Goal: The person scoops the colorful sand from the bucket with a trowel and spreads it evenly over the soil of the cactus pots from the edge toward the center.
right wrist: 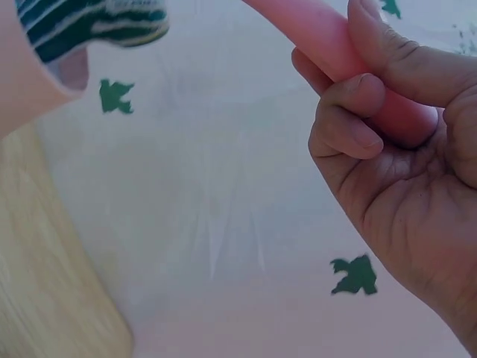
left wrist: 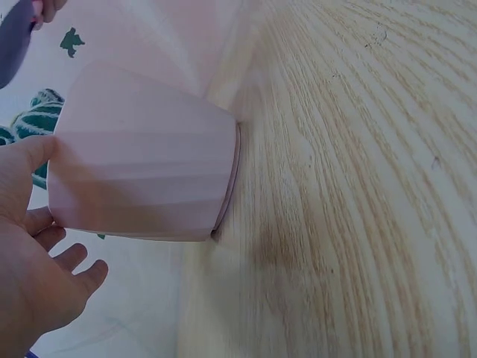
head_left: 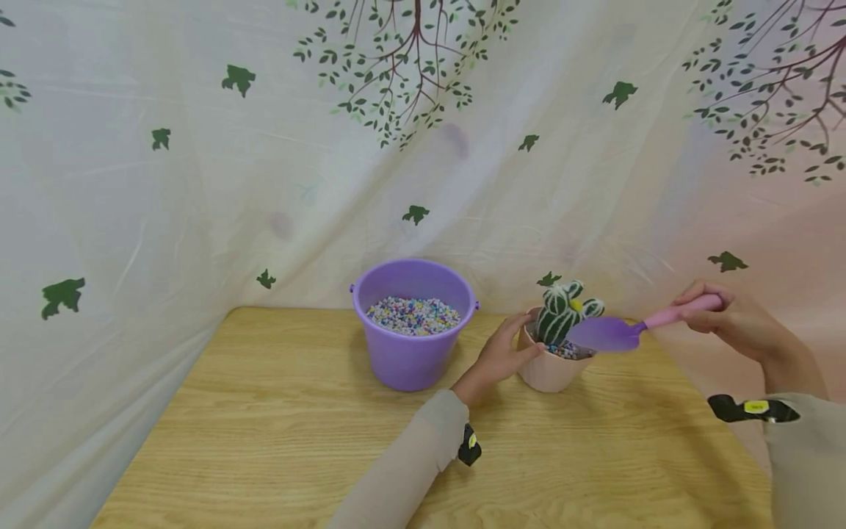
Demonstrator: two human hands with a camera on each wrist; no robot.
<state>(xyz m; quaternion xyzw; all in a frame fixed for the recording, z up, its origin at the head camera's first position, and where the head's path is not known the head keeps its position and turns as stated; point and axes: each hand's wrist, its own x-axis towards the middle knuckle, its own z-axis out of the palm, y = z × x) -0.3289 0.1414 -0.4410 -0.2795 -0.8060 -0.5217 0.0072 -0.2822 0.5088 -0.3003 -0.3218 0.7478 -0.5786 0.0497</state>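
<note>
A pale pink flower pot [head_left: 547, 373] stands upright on the table's right half, holding a green-and-white striped toy cactus [head_left: 554, 325]. Small multicoloured beads [head_left: 565, 352] lie around the cactus base. My left hand [head_left: 497, 355] grips the pot at its rim from the left, thumb and fingers spread apart along it; the lower fingers [left wrist: 91, 277] are loosely bent off the wall. In my right hand [head_left: 735, 323] is a small trowel with a pink handle [right wrist: 320, 33] and a purple blade [head_left: 606, 335]. Tilted toward the cactus, the blade overlaps the pot's right rim in the head view.
A purple bucket [head_left: 408, 361] stands left of the pot, partly filled with multicoloured beads [head_left: 413, 316]. Both sit on a wooden table [head_left: 284, 426] near its back edge. Behind hangs a pale curtain [head_left: 330, 220] printed with leaves and branches.
</note>
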